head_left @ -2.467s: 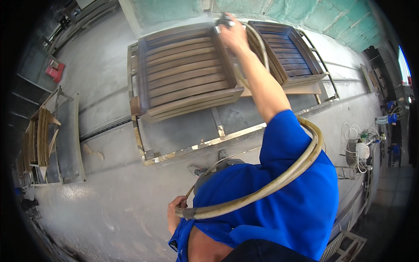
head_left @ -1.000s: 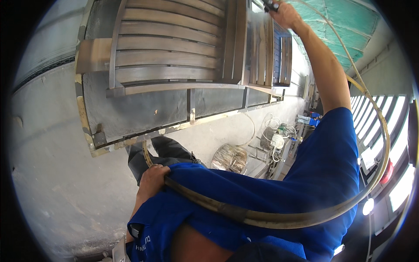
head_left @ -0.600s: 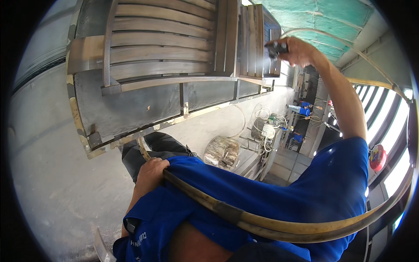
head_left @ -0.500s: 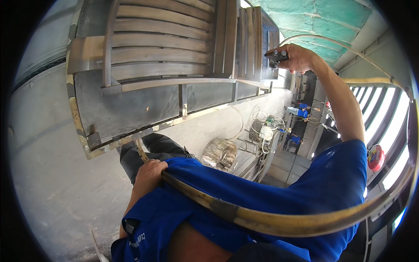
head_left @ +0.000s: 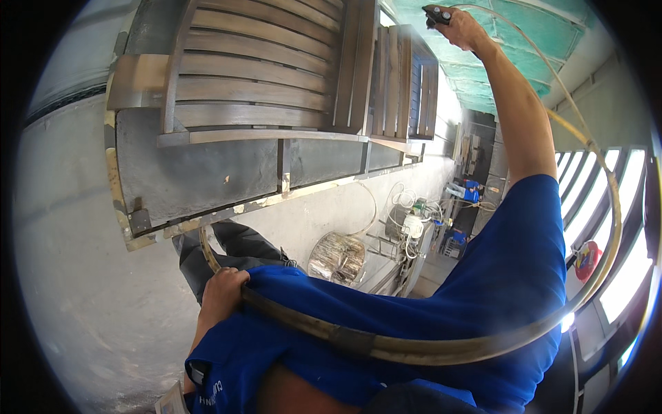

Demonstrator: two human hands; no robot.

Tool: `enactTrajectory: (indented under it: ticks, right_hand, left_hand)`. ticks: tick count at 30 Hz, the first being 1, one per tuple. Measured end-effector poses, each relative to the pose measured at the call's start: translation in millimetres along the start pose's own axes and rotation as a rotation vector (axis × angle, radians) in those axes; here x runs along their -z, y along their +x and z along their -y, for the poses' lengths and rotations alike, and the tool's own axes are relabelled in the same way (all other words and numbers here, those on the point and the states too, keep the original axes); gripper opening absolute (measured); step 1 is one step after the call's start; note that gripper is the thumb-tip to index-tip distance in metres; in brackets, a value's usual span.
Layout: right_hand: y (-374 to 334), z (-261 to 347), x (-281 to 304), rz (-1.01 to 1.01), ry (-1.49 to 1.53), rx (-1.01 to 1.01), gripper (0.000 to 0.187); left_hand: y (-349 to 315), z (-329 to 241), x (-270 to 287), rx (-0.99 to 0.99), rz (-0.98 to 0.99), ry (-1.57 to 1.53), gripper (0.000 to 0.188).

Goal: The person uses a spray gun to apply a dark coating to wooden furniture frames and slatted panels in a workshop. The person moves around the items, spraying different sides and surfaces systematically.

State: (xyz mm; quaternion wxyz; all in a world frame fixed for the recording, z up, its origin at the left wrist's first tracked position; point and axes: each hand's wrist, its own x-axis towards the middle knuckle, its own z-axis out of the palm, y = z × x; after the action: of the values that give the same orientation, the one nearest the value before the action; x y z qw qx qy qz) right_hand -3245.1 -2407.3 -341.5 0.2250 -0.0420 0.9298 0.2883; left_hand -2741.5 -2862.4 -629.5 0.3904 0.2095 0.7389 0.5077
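High at the upper right, my right hand [head_left: 460, 30] is closed round a dark spray gun [head_left: 436, 15], with my arm stretched out. A thin hose runs from the gun back along the right side. At waist height my left hand [head_left: 225, 284] grips a thick yellowish hose [head_left: 427, 350], which loops across my front and up to the right. Ahead lies a brown slatted wooden furniture piece [head_left: 255, 65] on a dark, paint-spotted stand [head_left: 200, 172]. Beyond it is a second slatted wooden piece [head_left: 394, 83]. The gun is apart from both, above and right of the farther one.
A round, foil-like wrapped drum [head_left: 338, 258] sits on the floor to the right of my legs. Past it are a pump-like machine [head_left: 412, 226] with tangled hoses and a person in blue [head_left: 471, 191]. Green sheeting [head_left: 510, 41] covers the far wall; a red object [head_left: 587, 261] hangs at right.
My right hand has risen with the spray gun, away from the farther slatted piece. The thick hose has swung inward at the right. My left hand keeps its grip.
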Motion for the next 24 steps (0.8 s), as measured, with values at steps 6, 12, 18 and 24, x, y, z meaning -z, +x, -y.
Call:
enactTrajectory:
  ticks: [6,12,18,24]
  right_hand:
    - [-102.8,24.9,-4.0,0.32,0.045,-0.07,0.039]
    - [-170.2,47.4,-28.3,0.677,0.337,-0.181,0.054]
    - [-108.2,45.2,-55.5,0.378,0.16,-0.102,0.051]
    - [33.7,-6.8,-82.3,-0.262,-0.031,0.071,0.049]
  left_hand:
    - [7.8,-2.1,14.3,-0.075,0.031,-0.02,0.01]
    - [4.6,-0.1,27.3,-0.153,0.023,-0.042,0.01]
    - [-4.3,4.2,3.3,-0.009,-0.004,0.023,0.009]
    - [-9.3,-11.4,-37.6,0.204,-0.07,0.031,0.009]
